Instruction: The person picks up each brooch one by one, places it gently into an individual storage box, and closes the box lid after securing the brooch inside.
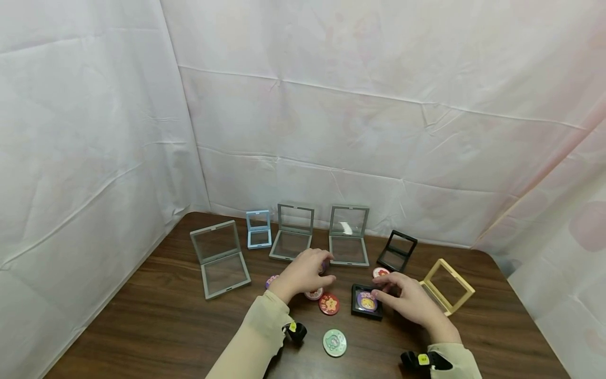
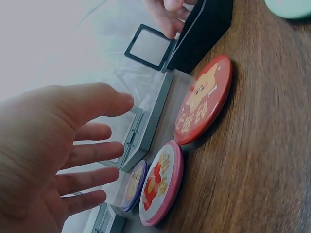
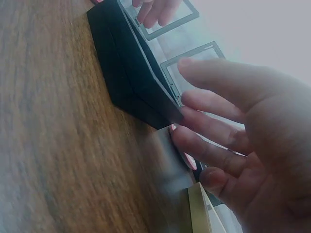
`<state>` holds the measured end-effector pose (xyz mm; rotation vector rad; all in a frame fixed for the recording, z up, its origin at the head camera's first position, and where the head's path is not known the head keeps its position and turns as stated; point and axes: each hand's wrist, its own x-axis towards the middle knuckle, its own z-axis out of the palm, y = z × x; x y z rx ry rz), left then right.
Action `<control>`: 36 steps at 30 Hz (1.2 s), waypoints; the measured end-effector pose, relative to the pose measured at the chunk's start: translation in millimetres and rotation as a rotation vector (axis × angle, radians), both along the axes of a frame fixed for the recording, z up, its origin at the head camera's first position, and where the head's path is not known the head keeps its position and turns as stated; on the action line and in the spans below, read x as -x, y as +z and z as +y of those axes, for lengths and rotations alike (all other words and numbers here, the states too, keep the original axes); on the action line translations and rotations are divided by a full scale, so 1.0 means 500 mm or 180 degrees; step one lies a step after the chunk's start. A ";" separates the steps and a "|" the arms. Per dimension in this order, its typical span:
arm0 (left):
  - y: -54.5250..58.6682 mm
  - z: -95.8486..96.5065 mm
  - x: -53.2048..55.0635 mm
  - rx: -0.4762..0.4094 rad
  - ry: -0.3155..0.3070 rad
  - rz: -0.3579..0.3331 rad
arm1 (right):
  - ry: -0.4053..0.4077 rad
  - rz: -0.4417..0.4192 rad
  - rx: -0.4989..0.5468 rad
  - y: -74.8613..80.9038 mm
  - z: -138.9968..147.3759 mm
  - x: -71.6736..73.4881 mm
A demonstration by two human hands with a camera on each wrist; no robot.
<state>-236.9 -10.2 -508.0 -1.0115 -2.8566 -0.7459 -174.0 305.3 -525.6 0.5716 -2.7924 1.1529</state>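
Observation:
My left hand (image 1: 305,272) hovers over the round badges with its fingers spread and nothing in them. Below and beside it lie a red star badge (image 2: 203,99), a pink-rimmed badge (image 2: 163,182) and a purple-rimmed badge (image 2: 134,185). Just right of the black display case (image 1: 366,315), my right hand (image 1: 409,299) has loosely bent fingers, with fingertips right at the case's edge. Inside this case, closed and flat on the table, shows a purple badge (image 1: 367,301) with a yellow figure. Another red and white badge (image 1: 380,272) lies behind the right fingers.
Along the back stand open frames: a light blue one (image 1: 259,229), several grey ones (image 1: 349,263) and a small black one (image 1: 397,251). A yellow open frame (image 1: 448,287) stands right of the right hand. A green badge (image 1: 334,342) lies near the front. White cloth (image 1: 331,131) hangs behind the table.

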 end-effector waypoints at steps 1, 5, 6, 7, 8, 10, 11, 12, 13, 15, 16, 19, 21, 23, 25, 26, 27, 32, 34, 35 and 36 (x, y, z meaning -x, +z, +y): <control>0.000 -0.001 0.001 -0.0005 0.0031 0.0008 | -0.0033 0.0006 0.0021 0.001 -0.002 0.001; 0.001 -0.006 0.005 -0.0013 0.0149 0.0012 | -0.0172 0.0060 0.0030 0.002 -0.008 0.004; 0.001 -0.006 0.006 -0.0011 0.0168 0.0016 | -0.0204 0.0077 0.0020 0.003 -0.009 0.004; 0.001 -0.007 0.008 -0.0013 0.0181 0.0026 | -0.0228 0.0116 0.0016 0.003 -0.011 0.004; 0.001 -0.007 0.009 -0.0017 0.0188 0.0033 | -0.0249 0.0147 0.0004 0.003 -0.011 0.006; 0.002 -0.007 0.010 -0.0018 0.0204 0.0057 | -0.0298 0.0204 -0.0014 0.003 -0.013 0.007; 0.003 -0.007 0.010 -0.0018 0.0213 0.0067 | -0.0335 0.0230 -0.0026 0.003 -0.014 0.008; 0.003 -0.007 0.010 -0.0017 0.0223 0.0076 | -0.0361 0.0249 -0.0032 0.003 -0.015 0.009; 0.003 -0.007 0.009 -0.0019 0.0234 0.0078 | -0.0393 0.0265 -0.0037 0.003 -0.016 0.010; 0.003 -0.007 0.007 -0.0003 0.0264 0.0076 | -0.0458 0.0286 -0.0041 0.003 -0.019 0.012; 0.002 -0.007 0.006 -0.0002 0.0281 0.0065 | -0.0479 0.0298 -0.0039 0.004 -0.020 0.012; 0.000 -0.007 0.001 0.0019 0.0311 0.0063 | -0.0521 0.0317 0.0017 0.005 -0.025 0.013; -0.003 -0.007 -0.003 0.0048 0.0322 0.0080 | -0.0535 0.0354 0.0034 0.006 -0.027 0.014; -0.005 -0.007 -0.006 0.0088 0.0312 0.0105 | -0.0536 0.0390 0.0029 0.009 -0.031 0.019; -0.009 -0.008 -0.009 0.0147 0.0297 0.0152 | -0.0511 0.0421 -0.0004 0.013 -0.036 0.028; -0.010 -0.008 -0.010 0.0178 0.0289 0.0184 | -0.0490 0.0433 -0.0025 0.015 -0.039 0.034; -0.011 -0.008 -0.011 0.0209 0.0283 0.0218 | -0.0483 0.0435 -0.0050 0.018 -0.043 0.041; -0.014 -0.012 -0.010 0.0291 0.0286 0.0372 | -0.0512 0.0350 -0.0127 0.029 -0.065 0.088; -0.015 -0.016 -0.009 0.0283 0.0313 0.0381 | -0.0563 0.0282 -0.0111 0.031 -0.072 0.108; -0.015 -0.018 -0.008 0.0269 0.0332 0.0376 | -0.0591 0.0242 -0.0093 0.032 -0.075 0.117; -0.016 -0.021 -0.007 0.0258 0.0353 0.0375 | -0.0609 0.0203 -0.0075 0.033 -0.078 0.126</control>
